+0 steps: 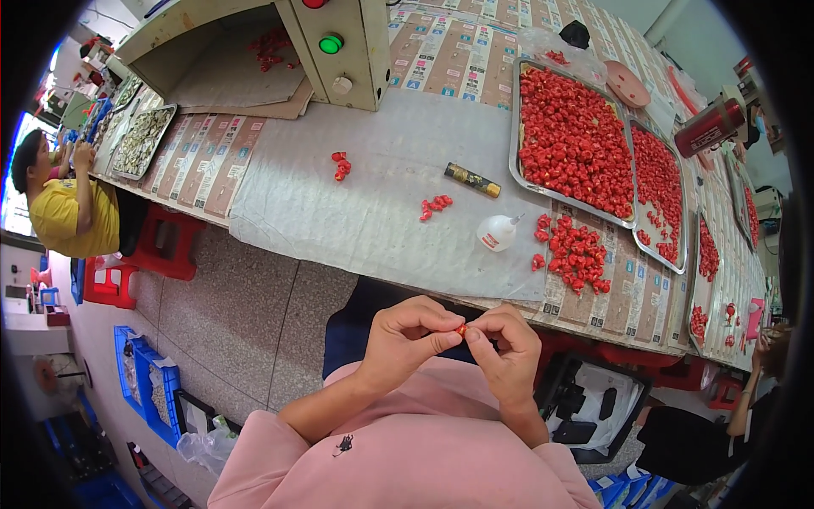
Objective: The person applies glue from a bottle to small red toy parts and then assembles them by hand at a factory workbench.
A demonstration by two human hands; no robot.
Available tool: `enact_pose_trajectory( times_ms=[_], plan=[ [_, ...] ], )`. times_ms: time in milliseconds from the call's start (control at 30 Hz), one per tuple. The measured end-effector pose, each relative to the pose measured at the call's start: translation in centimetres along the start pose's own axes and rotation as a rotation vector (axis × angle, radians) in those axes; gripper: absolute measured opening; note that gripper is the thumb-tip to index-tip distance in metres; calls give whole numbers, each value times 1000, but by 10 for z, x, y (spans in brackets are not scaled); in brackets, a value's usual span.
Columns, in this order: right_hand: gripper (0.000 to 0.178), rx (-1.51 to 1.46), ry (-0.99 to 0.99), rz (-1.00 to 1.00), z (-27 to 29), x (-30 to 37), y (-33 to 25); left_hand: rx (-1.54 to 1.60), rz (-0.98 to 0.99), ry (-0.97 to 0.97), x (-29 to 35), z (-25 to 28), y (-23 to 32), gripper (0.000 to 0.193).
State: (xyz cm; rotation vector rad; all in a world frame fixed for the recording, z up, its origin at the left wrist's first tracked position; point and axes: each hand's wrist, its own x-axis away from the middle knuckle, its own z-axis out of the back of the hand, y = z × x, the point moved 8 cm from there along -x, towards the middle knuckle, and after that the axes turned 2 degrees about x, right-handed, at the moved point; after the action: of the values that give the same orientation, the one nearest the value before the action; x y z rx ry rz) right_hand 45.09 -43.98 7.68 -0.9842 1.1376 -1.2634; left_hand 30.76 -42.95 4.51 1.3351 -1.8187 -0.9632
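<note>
A small red piece with a touch of gold (461,330) is pinched between the fingertips of my left hand (411,332) and my right hand (507,348), in front of my chest near the table edge. What exactly the piece is, I cannot make out. On the table beyond lie a loose pile of similar red pieces (579,256), a small cluster of them (437,206) and another few (341,166). A white squeeze bottle with a thin nozzle (498,232) stands left of the pile. Behind it lies a black and gold tube (472,180).
Metal trays full of red pieces (512,127) fill the table's right side, beside a red cylinder (710,127). A beige machine with a green button (331,43) stands at the back. A person in yellow (76,212) sits at far left; another person (704,441) is at far right.
</note>
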Motion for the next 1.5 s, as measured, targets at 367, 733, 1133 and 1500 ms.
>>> enact_pose_trajectory(
  times_ms=[367,733,1133,1500],
  plan=[
    [5,29,15,13,5,-1,-4,-28,-4,-14,-2,-5,2,17],
    [6,28,-24,31,9,-4,-4,-114,-70,-58,-5,-10,7,17],
    [11,1,-14,-32,11,-4,-1,106,118,-14,-9,-10,-5,16],
    [13,74,15,32,12,-2,-11,372,313,-31,-4,-10,-21,18]
  ],
)
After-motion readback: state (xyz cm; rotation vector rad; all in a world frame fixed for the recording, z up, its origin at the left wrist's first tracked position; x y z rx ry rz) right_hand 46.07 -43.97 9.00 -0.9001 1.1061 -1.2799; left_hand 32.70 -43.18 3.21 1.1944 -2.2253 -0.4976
